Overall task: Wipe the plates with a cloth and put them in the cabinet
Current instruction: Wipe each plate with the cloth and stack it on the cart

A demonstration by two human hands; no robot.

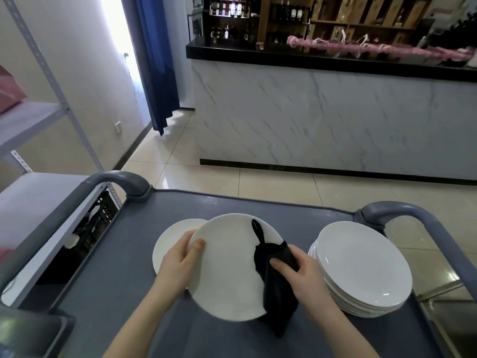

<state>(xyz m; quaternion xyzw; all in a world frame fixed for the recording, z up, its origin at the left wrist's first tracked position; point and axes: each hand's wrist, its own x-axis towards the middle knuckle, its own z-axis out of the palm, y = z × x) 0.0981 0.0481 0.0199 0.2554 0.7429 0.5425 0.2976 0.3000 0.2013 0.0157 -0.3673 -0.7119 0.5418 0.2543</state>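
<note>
Plate (pixel 227 277) pinched at its left rim by left fingers (pixel 198 245); right fingers (pixel 280 265) clamp black cloth (pixel 277 298) onto it.

A bar or restaurant: bottle shelves (pixel 232 11) behind a marble-fronted counter (pixel 322 120) (black top), plates (pixel 361 267) stacked on a service cart (pixel 154 319).

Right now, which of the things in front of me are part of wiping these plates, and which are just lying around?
Part of the job:
plate gripped by left hand
black cloth gripped by right hand
stack of plates
single plate at left
grey cart

Just lying about:
blue curtain
marble-fronted counter
bottle shelves
black crate
</note>
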